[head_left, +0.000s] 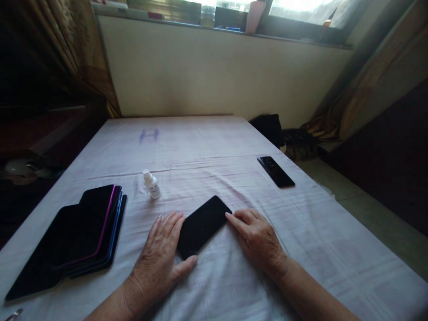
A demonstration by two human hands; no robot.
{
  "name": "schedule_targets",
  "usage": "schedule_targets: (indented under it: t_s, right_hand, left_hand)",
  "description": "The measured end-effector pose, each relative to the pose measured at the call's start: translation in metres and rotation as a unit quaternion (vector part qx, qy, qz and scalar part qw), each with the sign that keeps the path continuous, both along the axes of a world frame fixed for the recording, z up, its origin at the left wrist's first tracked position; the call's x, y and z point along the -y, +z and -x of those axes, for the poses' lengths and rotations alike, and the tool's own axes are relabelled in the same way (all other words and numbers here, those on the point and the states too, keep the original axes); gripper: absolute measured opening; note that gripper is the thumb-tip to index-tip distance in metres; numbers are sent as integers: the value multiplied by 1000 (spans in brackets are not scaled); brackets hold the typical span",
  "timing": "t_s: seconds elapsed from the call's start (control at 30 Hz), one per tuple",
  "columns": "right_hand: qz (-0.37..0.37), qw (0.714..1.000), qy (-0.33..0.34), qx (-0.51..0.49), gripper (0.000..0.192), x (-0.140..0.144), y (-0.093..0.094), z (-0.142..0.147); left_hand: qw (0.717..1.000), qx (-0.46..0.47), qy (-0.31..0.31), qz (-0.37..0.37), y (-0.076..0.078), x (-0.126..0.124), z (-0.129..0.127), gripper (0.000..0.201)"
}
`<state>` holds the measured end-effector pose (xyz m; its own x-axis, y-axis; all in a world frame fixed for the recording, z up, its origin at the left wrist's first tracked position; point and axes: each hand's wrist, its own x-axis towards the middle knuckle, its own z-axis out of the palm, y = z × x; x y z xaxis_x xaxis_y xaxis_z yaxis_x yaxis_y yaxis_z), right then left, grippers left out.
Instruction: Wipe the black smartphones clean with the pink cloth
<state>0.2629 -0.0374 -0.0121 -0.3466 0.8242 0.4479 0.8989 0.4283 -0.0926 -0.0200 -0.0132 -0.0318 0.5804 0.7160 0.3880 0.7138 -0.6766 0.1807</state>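
Note:
A black smartphone (203,227) lies aslant on the white cloth, its dark screen facing up. My left hand (160,249) is at its lower left end, fingers along the left edge and thumb by the near corner, bracing it between them. At the far right corner, the index fingertip of my right hand (257,236) touches the phone's edge. The other fingers of that hand are curled in, and whatever they may hold is hidden. Beyond my left hand stands a small white bottle (152,185) with a cap.
Left of my hands lie several overlapping dark devices (80,232), some with pink or blue edges. Another black phone (276,171) rests near the right edge of the cloth-covered table (197,142). A metal object (15,314) shows at the lower left corner. A wall and windowsill (220,31) stand behind.

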Motion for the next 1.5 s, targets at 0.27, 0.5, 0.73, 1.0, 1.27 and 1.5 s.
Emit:
schedule_targets:
  t_s: [0.27, 0.5, 0.73, 1.0, 1.27, 1.5]
  right_hand:
    - [-1, 1000, 6, 12, 28, 6, 5, 24]
    - [8, 1000, 5, 28, 27, 1, 9, 24]
    - [5, 999, -44, 23, 28, -9, 8, 16]
    - [16, 1000, -10, 14, 30, -6, 7, 31]
    - [19, 997, -59, 35, 29, -17, 9, 24]
    - [33, 999, -12, 28, 31, -15, 10, 38]
  left_hand:
    - [1000, -4, -1, 1, -1, -1, 1, 77]
    - [1000, -7, -1, 10, 1, 0, 0, 78]
    - [1000, -10, 0, 7, 3, 0, 0, 75]
    - [1000, -15, 0, 4, 2, 0, 0, 76]
    - [1000, -9, -2, 12, 1, 0, 0, 77]
    - [1000, 2, -2, 16, 0, 0, 1, 78]
